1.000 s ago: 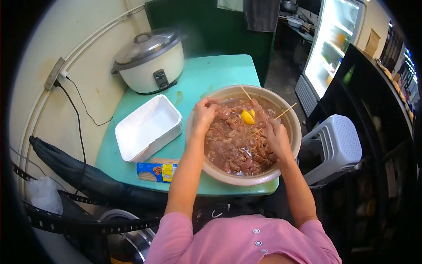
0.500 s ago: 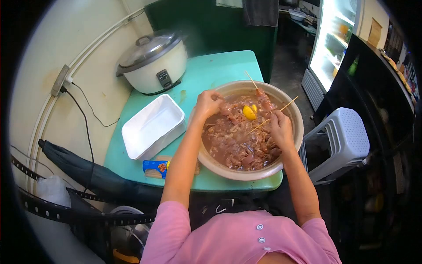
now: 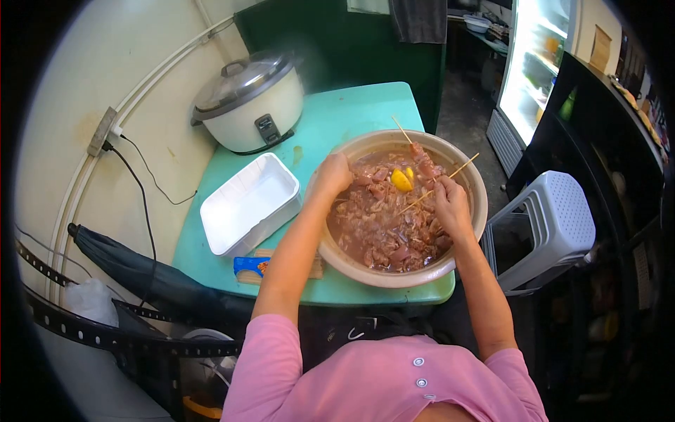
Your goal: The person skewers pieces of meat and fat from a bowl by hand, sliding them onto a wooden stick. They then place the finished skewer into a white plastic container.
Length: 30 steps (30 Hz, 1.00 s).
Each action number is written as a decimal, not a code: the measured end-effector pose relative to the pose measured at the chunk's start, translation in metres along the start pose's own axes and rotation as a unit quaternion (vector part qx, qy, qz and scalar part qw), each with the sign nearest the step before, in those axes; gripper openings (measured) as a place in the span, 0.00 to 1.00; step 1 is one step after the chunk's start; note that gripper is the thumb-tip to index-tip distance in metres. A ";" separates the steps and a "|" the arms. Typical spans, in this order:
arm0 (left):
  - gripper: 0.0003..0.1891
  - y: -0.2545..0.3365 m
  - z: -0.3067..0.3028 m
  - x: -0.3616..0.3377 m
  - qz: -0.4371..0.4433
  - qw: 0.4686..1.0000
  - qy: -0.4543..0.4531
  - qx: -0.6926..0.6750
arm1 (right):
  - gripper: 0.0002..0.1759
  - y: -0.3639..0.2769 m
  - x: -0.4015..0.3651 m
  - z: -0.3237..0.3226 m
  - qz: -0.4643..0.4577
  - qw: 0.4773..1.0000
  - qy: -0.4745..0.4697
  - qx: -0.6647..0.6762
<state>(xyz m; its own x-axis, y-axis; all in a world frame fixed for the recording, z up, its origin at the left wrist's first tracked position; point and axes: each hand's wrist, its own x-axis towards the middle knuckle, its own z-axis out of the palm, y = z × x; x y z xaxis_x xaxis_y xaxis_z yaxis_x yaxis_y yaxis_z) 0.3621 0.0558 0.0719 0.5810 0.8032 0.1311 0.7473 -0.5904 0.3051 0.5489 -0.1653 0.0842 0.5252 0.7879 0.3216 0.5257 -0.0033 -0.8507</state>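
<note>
A wide beige basin [image 3: 394, 279] holds raw sliced meat [image 3: 383, 239] in murky liquid, with yellow citrus pieces [image 3: 402, 180] on top. My right hand [image 3: 452, 204], over the basin's right side, is closed on a thin wooden skewer [image 3: 419, 200] that slants across the meat. Just beyond it, a second skewer [image 3: 401, 129] threaded with meat [image 3: 424, 161] leans toward the far rim. At the basin's left side, my left hand [image 3: 332, 176] is curled closed at the edge of the meat; its fingertips are hidden, so I cannot see what they hold.
A white rectangular tub [image 3: 249, 204] stands left of the basin on the green table [image 3: 351, 105]. Near it lies a blue-labelled pack of sticks [image 3: 249, 266], partly behind my left forearm. A rice cooker [image 3: 249, 105] is at the back left. Grey stacked stools [image 3: 555, 218] stand at right.
My left hand has shifted slightly down and left toward the basin's rim, its fingers now turned out of sight. My right hand keeps its hold on the skewer, nearly still.
</note>
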 end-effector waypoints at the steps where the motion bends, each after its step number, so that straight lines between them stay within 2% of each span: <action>1: 0.11 0.001 0.008 -0.004 -0.009 0.999 0.016 0.041 | 0.12 -0.002 0.000 -0.001 0.000 1.000 0.001 0.001; 2: 0.11 0.002 0.018 -0.008 -0.017 0.996 0.032 0.081 | 0.12 -0.003 -0.001 -0.001 -0.010 1.000 0.002 -0.004; 3: 0.10 0.023 0.000 -0.023 -0.038 0.993 -0.002 0.115 | 0.12 -0.003 -0.001 -0.001 -0.019 1.000 0.002 -0.010; 7: 0.13 0.009 0.001 -0.013 -0.008 0.993 0.012 0.114 | 0.12 0.008 0.000 0.003 -0.044 0.999 0.018 -0.004; 9: 0.15 0.005 -0.024 -0.012 -0.019 0.989 -0.098 -0.108 | 0.12 0.016 0.002 0.008 0.002 0.998 0.003 0.060; 10: 0.15 0.001 -0.030 -0.011 -0.016 0.989 -0.100 -0.106 | 0.12 0.011 0.001 0.005 0.003 0.998 0.006 0.061; 12: 0.15 0.000 -0.041 -0.010 -0.090 0.929 -0.184 -0.308 | 0.12 0.001 -0.001 0.000 -0.005 1.000 -0.011 0.003; 13: 0.12 0.004 -0.048 -0.012 -0.090 0.922 -0.196 -0.322 | 0.12 0.000 0.000 0.000 -0.004 1.000 -0.007 0.002; 14: 0.12 0.006 -0.050 -0.012 -0.085 0.922 -0.199 -0.321 | 0.12 0.000 -0.001 0.000 -0.017 1.000 -0.001 0.000; 16: 0.13 0.008 -0.052 -0.009 -0.104 0.885 -0.234 -0.389 | 0.13 -0.001 -0.002 -0.001 -0.026 1.000 0.015 -0.005; 20: 0.13 0.018 -0.051 -0.005 -0.084 0.877 -0.241 -0.407 | 0.12 0.003 -0.002 -0.001 -0.038 0.999 0.021 -0.002; 23: 0.14 0.033 -0.055 -0.007 -0.076 0.877 -0.234 -0.413 | 0.12 0.004 -0.002 0.000 -0.008 1.000 -0.003 0.005; 26: 0.14 0.051 -0.056 -0.009 -0.097 0.857 -0.222 -0.455 | 0.12 0.003 -0.003 -0.001 -0.006 1.000 -0.003 -0.015; 28: 0.13 0.059 -0.053 -0.012 -0.094 0.804 -0.210 -0.549 | 0.12 0.005 -0.003 0.000 -0.024 0.999 0.019 -0.019; 29: 0.13 0.061 -0.048 -0.013 -0.090 0.804 -0.213 -0.548 | 0.12 0.005 -0.003 0.000 -0.020 1.000 0.015 -0.014; 30: 0.13 0.061 -0.041 -0.012 -0.090 0.777 -0.194 -0.593 | 0.12 0.003 -0.003 0.001 -0.018 1.000 0.011 -0.009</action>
<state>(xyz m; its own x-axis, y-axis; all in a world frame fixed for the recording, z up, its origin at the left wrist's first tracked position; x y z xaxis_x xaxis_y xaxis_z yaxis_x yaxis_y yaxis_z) 0.3874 0.0133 0.1274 0.7265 0.6444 -0.2385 0.1396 0.2014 0.9695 0.5481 -0.1675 0.0803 0.5199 0.7742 0.3610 0.5561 0.0141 -0.8310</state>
